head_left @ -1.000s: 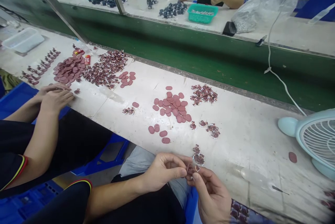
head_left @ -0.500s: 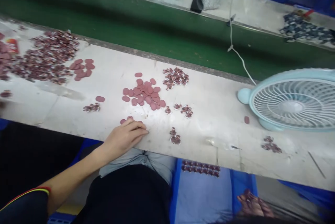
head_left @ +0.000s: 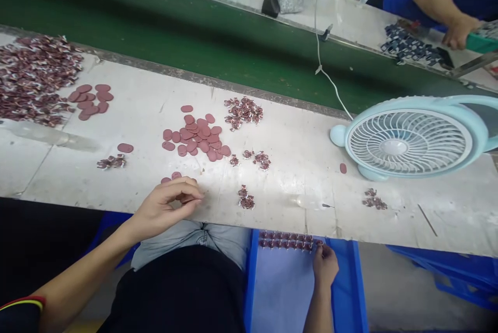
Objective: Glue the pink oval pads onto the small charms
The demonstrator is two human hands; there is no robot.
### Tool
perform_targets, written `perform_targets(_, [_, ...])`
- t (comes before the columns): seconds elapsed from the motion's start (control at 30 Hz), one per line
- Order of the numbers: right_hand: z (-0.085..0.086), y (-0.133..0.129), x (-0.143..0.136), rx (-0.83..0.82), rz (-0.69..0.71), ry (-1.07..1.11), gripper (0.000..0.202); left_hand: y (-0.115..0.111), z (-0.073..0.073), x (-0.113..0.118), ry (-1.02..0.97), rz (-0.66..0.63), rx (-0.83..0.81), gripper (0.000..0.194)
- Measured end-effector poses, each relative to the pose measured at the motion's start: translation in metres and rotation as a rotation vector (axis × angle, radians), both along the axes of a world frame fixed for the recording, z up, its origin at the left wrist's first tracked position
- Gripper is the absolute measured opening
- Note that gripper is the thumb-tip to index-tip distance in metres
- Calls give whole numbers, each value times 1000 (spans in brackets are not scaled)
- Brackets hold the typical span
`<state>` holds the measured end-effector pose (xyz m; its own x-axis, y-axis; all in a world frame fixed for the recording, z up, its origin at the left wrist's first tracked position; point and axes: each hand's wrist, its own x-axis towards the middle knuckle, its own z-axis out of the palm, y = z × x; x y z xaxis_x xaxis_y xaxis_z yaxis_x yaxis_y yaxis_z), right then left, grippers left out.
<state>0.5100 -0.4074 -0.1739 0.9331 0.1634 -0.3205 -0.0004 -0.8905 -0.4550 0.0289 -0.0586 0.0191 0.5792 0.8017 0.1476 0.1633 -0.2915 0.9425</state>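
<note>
My left hand (head_left: pixel 169 204) hovers at the near edge of the white table (head_left: pixel 288 141), its fingers curled with thumb and fingertips close together; whether anything is between them is too small to tell. Two oval reddish discs (head_left: pixel 176 175) lie just behind it. My right hand (head_left: pixel 325 263) is over the blue tray (head_left: pixel 278 283), its fingertips pinching a small dark red part (head_left: pixel 318 243) at the right end of two rows of similar parts (head_left: pixel 286 240). A pile of reddish discs (head_left: pixel 202 136) and small heaps of metal-and-red parts (head_left: pixel 244 112) lie on the table.
A light blue fan (head_left: pixel 408 138) stands at the right, its white cable running back. A large heap of parts (head_left: pixel 37 79) is at the left. Across the green gap (head_left: pixel 187 50), another person's hand (head_left: pixel 461 31) is near a green basket (head_left: pixel 482 40).
My right hand has moved left and up to the end of the rows in the tray. My left hand has lifted slightly and its fingers have curled. The view has shifted to the right.
</note>
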Motion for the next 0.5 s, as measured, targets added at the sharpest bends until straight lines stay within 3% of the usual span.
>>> perform_targets(0.2, [-3, 18, 3, -36, 2, -16, 28, -9, -11, -10, -114, 131, -353, 16])
perform_targets(0.33, [10, 19, -5, 46, 39, -8, 29, -10, -7, -19, -125, 119, -538, 28])
perform_targets(0.5, [30, 29, -11, 178, -1, 53, 33, -10, 0, -25, -114, 69, -617, 37])
